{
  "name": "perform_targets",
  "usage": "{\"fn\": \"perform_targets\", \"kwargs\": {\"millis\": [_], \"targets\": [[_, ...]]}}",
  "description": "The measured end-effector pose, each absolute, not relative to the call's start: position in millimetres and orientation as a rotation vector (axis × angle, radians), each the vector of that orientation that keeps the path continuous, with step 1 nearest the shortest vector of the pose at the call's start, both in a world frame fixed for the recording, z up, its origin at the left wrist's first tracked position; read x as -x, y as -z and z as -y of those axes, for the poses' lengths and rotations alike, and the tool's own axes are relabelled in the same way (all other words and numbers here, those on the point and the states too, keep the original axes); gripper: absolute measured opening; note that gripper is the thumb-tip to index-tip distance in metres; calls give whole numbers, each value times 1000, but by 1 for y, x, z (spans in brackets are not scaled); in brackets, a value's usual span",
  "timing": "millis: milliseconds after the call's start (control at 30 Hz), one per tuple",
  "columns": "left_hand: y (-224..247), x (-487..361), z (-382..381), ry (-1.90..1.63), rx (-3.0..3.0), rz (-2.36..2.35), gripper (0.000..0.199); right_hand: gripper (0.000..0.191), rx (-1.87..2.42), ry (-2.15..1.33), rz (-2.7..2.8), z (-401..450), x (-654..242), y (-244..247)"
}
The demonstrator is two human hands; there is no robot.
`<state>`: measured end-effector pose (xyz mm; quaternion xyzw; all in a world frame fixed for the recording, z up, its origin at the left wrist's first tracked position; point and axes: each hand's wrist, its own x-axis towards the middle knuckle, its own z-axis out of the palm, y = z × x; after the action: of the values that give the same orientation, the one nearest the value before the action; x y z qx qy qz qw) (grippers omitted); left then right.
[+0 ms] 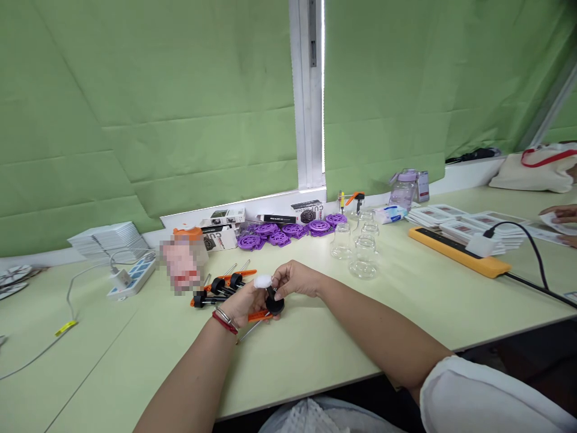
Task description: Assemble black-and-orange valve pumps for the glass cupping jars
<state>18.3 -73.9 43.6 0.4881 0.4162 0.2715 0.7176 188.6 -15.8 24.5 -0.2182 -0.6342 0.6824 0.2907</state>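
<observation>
Near the middle of the table, my left hand [246, 307] is closed around a black round part [274, 305] with an orange handle [259, 316] and a thin metal rod [252, 331] pointing down and left. My right hand [291, 281] pinches at the black stem above that round part. A small white piece [262, 281] shows between the hands; what holds it is hard to tell. Just left lie several similar black and orange assemblies [219, 285] with metal rods. Clear glass jars [363, 261] stand to the right of my hands.
Purple wheel-shaped parts [293, 230] and small boxes [220, 238] line the wall. At left are a white power strip [135, 279] and a stack of white sheets [103, 239]. A yellow power strip [455, 249] and booklets lie at right, near another person's hands [565, 213].
</observation>
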Motion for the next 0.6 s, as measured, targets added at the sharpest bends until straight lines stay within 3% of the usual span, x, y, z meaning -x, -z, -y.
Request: {"fn": "perform_targets", "kwargs": {"millis": [600], "targets": [[-42,-17,72,-592,-1075,-911,42,41,564,-1796,1687,17,-189,-25]]}}
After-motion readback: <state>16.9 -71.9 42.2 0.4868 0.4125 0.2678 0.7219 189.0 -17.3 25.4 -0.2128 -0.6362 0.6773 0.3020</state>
